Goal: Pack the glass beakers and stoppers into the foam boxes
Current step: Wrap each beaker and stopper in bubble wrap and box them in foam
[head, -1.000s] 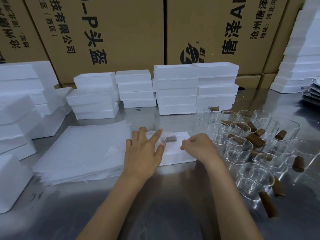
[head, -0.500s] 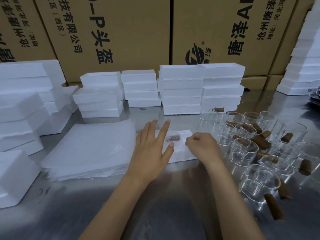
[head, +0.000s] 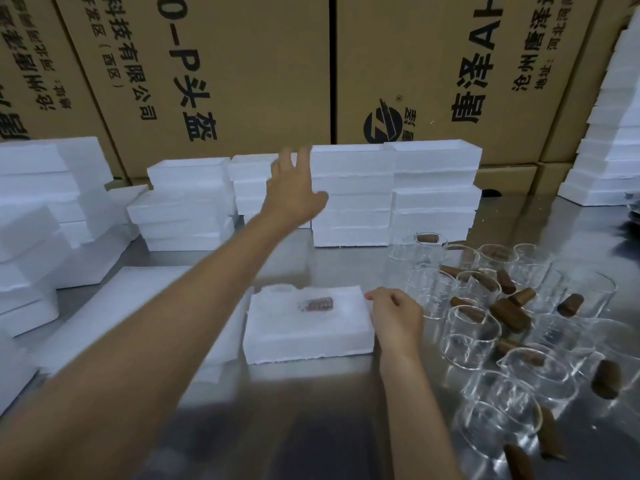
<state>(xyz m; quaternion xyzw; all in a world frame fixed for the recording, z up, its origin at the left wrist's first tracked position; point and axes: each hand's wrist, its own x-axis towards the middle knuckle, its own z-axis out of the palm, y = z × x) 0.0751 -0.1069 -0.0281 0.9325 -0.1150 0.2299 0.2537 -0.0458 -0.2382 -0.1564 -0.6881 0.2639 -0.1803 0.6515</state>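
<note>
While left hand [head: 294, 192] reaches foam stack [head: 353, 192] — right hand [head: 394, 315] at box edge [head: 367, 306].

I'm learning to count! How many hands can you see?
2. The left hand reaches, fingers spread, toward the foam box stacks at the back; the right hand touches the right edge of the foam box in front.

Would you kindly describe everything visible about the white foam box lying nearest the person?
The foam box is a flat white rectangular block of rough-edged polystyrene, lying level on the steel table. A brown stopper shows on top under a translucent white layer. The right hand touches its right edge; foam sheets abut its left.
</note>
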